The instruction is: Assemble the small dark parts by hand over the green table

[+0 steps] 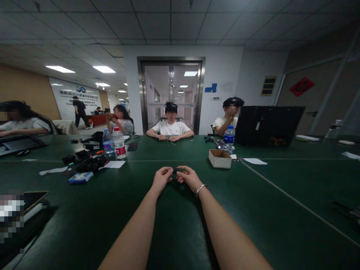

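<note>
Both arms reach out over the dark green table (pixel 180 210). Between my fingertips is a small dark object (pixel 174 170), short and roughly bar-shaped; its kind is too small to make out. My left hand (pixel 162 179) pinches its left end with thumb and fingers. At the other end my right hand (pixel 189 178) grips it, fingers curled, with a silver bracelet (pixel 200 189) on that wrist. The fingers cover much of the object. It is held just above the tabletop or resting on it; I cannot tell which.
A small open box (pixel 220 162) stands right of my hands, with a blue-labelled water bottle (pixel 228 139) behind it. At left are a red-labelled bottle (pixel 119 144), black straps and gear (pixel 90 164), and a blue-white packet (pixel 80 177). A person in white (pixel 171 129) sits opposite.
</note>
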{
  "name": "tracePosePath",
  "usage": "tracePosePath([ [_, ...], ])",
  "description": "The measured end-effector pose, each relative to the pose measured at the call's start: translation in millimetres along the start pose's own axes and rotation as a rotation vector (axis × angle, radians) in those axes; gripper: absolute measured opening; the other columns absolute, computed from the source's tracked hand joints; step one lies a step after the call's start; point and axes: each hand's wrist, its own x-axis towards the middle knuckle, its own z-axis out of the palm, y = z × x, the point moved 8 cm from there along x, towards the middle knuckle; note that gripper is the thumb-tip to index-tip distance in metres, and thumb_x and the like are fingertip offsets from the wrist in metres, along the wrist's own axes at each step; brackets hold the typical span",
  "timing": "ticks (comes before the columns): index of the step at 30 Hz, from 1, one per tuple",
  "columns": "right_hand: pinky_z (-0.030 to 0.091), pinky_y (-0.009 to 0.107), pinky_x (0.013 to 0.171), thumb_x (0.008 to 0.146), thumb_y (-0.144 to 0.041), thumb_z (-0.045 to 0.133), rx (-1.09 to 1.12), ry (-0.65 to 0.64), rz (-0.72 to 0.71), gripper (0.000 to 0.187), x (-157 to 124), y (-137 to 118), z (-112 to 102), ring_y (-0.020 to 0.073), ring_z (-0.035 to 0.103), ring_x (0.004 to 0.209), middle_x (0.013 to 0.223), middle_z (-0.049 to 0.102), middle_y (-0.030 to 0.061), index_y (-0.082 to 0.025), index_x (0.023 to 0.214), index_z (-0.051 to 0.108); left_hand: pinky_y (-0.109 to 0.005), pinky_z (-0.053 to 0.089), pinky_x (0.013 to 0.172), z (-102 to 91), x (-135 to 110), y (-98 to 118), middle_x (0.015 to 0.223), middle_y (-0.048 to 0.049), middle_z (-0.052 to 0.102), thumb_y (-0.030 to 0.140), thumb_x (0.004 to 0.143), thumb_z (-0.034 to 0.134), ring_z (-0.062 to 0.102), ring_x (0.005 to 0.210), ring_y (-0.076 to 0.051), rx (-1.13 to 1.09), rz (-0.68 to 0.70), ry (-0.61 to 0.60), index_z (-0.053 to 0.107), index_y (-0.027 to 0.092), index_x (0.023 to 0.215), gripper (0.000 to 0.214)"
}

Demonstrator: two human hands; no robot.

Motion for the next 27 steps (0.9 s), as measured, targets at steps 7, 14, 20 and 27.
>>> tracePosePath([
  [7, 0.045, 0.016, 0.043, 0.069, -0.041, 0.069, 0.006, 0.024, 0.07, 0.035, 3.5, 6.5, -2.5, 0.0106, 0.057, 0.051, 0.062, 0.061, 0.0073, -0.009, 0.076, 0.057, -0.024, 0.048, 0.062, 3.7, -2.8, 6.7, 0.088, -0.0089, 0.061, 0.041, 0.064, 0.068, 0.058, 0.084, -0.019, 0.045, 0.022, -0.047, 0.061, 0.016, 0.092, 0.038],
  [14, 0.049, 0.017, 0.048, 0.061, -0.028, 0.077, 0.045, 0.055, 0.05, 0.042, 0.3, 3.2, -3.0, 0.011, 0.06, 0.054, 0.073, 0.062, 0.0049, -0.012, 0.094, 0.057, -0.025, 0.049, 0.064, -1.3, 2.3, -3.6, 0.091, -0.0109, 0.061, 0.039, 0.066, 0.067, 0.06, 0.082, -0.019, -0.014, 0.001, 0.0, 0.061, 0.014, 0.091, 0.036],
  [20, 0.048, 0.016, 0.047, 0.066, -0.032, 0.073, 0.022, 0.039, 0.063, 0.031, 0.7, 4.6, -2.8, 0.0105, 0.058, 0.054, 0.067, 0.061, 0.006, -0.009, 0.082, 0.06, -0.024, 0.049, 0.063, 2.8, 2.6, -2.4, 0.092, -0.0096, 0.062, 0.041, 0.065, 0.068, 0.06, 0.086, -0.02, 0.02, 0.026, -0.067, 0.061, 0.016, 0.093, 0.039],
  [27, 0.049, 0.017, 0.048, 0.063, -0.026, 0.075, 0.034, 0.047, 0.026, 0.042, 0.4, 2.0, -2.6, 0.0109, 0.06, 0.055, 0.076, 0.062, 0.0043, -0.014, 0.098, 0.057, -0.027, 0.05, 0.066, -1.0, 2.0, -3.1, 0.09, -0.0102, 0.062, 0.038, 0.065, 0.069, 0.061, 0.08, -0.019, -0.04, -0.004, 0.001, 0.061, 0.015, 0.09, 0.035],
])
